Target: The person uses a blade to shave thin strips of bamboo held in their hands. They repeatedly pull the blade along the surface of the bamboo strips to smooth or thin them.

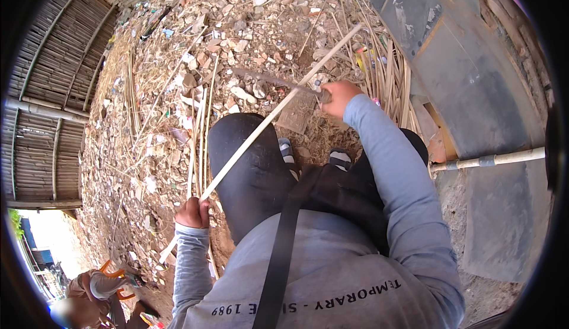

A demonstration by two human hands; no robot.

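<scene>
A long, pale bamboo strip (255,135) runs slantwise over my left thigh, from low left to far right. Its near part is in my closed left hand (192,213), beside my left knee. My right hand (341,97) is closed round the handle of a long knife (272,79), beyond my knees. The dark, narrow blade points left and crosses the strip near its far end; whether it presses into the bamboo I cannot tell. The fingers cover most of the handle. More thin strips (205,116) lie on the ground just left of my left knee.
Broken brick and stone rubble (237,21) covers the ground ahead. A bundle of split strips (388,80) lies at the right, by large grey panels (456,86). A slatted bamboo wall (47,45) stands left. Another person (98,287) sits on an orange chair at the lower left.
</scene>
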